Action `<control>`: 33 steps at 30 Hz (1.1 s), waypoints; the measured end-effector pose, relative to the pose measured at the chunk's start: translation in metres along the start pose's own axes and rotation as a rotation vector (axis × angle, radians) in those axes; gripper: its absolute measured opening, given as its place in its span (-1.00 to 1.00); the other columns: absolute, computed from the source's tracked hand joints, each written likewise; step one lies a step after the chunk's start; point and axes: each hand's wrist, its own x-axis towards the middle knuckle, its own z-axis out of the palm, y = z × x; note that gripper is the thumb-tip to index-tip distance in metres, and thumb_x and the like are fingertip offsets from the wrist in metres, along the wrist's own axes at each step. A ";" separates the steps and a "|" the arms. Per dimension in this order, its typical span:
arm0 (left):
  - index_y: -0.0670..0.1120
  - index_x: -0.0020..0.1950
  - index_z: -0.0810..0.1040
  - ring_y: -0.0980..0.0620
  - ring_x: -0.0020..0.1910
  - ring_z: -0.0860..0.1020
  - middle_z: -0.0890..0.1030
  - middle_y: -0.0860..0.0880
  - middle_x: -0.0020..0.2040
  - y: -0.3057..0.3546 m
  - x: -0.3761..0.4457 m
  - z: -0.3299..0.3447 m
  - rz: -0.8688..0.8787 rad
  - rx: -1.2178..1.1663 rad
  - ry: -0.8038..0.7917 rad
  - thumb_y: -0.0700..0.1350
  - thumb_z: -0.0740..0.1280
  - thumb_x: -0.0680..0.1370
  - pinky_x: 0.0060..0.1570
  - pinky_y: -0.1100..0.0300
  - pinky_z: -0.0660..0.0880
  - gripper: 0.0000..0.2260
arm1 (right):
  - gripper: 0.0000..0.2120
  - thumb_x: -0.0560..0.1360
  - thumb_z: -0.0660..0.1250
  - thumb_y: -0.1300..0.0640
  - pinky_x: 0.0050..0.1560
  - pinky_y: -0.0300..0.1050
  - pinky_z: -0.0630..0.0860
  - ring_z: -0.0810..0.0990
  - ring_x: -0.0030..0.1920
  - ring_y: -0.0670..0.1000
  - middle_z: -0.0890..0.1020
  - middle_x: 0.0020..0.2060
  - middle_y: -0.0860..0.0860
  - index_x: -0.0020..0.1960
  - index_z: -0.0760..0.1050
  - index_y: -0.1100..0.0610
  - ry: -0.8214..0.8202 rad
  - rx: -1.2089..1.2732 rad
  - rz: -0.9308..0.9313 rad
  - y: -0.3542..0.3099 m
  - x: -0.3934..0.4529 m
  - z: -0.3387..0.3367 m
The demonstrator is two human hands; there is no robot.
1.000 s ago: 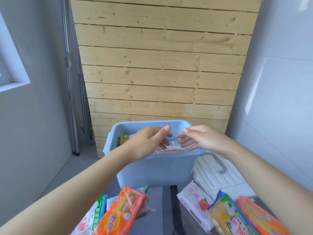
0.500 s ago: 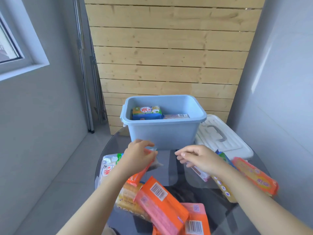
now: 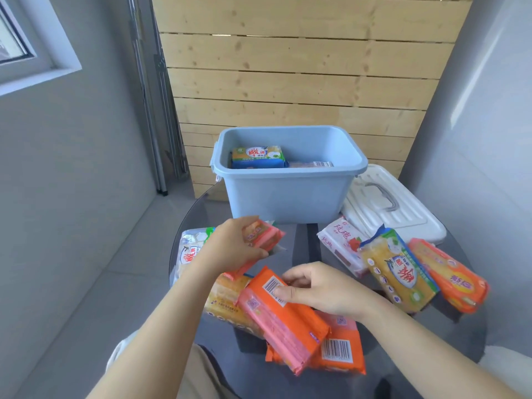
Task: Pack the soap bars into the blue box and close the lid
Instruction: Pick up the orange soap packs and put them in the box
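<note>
Both hands on orange soap packs in front of the open blue box [image 3: 283, 194]

Head view: the blue box stands at the far side of the round glass table [image 3: 449, 335], lid off; two soap packs lie flat inside it, a green-and-blue pack [image 3: 258, 157] at its left and a barcoded pack [image 3: 312, 164] at its right. The white lid [image 3: 403, 214] lies flat just right of the box, handle up. In front of the box, left hand [image 3: 230, 249] curls its fingers round an orange-pink pack [image 3: 263, 236], long axis running toward the box. Right hand [image 3: 322, 286] pinches an orange barcoded pack [image 3: 283, 315], long axis slanting from near the box toward the person, atop other packs. Right of the box front lie three more: a white rose pack [image 3: 342, 244], a yellow pack [image 3: 398, 272], an orange pack [image 3: 449, 275]
</note>
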 end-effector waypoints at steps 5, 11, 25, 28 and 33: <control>0.05 0.33 0.47 0.04 0.04 0.59 0.63 0.05 0.08 -0.002 0.000 -0.004 0.052 -0.033 -0.019 -0.06 0.53 0.29 0.04 0.16 0.50 -0.38 | -0.75 0.40 0.39 -0.14 -0.10 -0.31 0.55 0.67 -0.21 -0.21 0.71 -0.19 -0.10 0.04 0.57 -0.08 -0.011 0.034 -0.002 -0.001 0.003 0.003; 0.19 0.45 0.27 0.03 0.19 0.53 0.58 0.13 0.19 -0.002 0.009 -0.006 0.120 0.023 -0.174 -0.09 0.52 0.30 0.20 0.16 0.44 -0.22 | -0.82 0.44 0.39 0.06 -0.06 -0.15 0.62 0.69 -0.09 0.03 0.72 -0.07 0.09 0.02 0.63 0.03 0.087 0.316 0.006 0.009 0.002 -0.008; 0.25 0.50 0.06 0.35 0.24 0.41 0.34 0.29 0.40 -0.001 -0.006 -0.026 0.279 -0.070 -0.338 -0.28 0.38 0.43 0.15 0.47 0.36 -0.19 | -0.76 0.27 0.41 -0.12 -0.22 -0.30 0.58 0.68 -0.26 -0.10 0.73 -0.26 -0.05 -0.15 0.68 -0.03 0.191 0.226 -0.095 -0.018 0.037 -0.051; 0.25 0.51 -0.02 0.18 0.34 0.39 0.31 0.20 0.44 -0.005 -0.014 -0.033 0.282 -0.168 -0.437 -0.35 0.35 0.42 0.24 0.19 0.45 -0.12 | -0.68 0.18 0.43 -0.16 -0.23 -0.28 0.59 0.67 -0.30 -0.09 0.72 -0.29 -0.04 -0.17 0.68 0.01 0.127 0.176 -0.089 -0.032 0.050 -0.054; 0.21 0.35 0.30 0.20 0.13 0.50 0.45 0.08 0.24 -0.009 -0.020 -0.033 0.260 -0.284 -0.194 -0.13 0.60 0.25 0.06 0.36 0.50 -0.22 | -0.61 0.12 0.47 -0.21 -0.24 -0.22 0.60 0.69 -0.28 -0.05 0.73 -0.26 0.00 -0.18 0.67 0.03 0.070 0.132 -0.091 -0.045 0.070 -0.051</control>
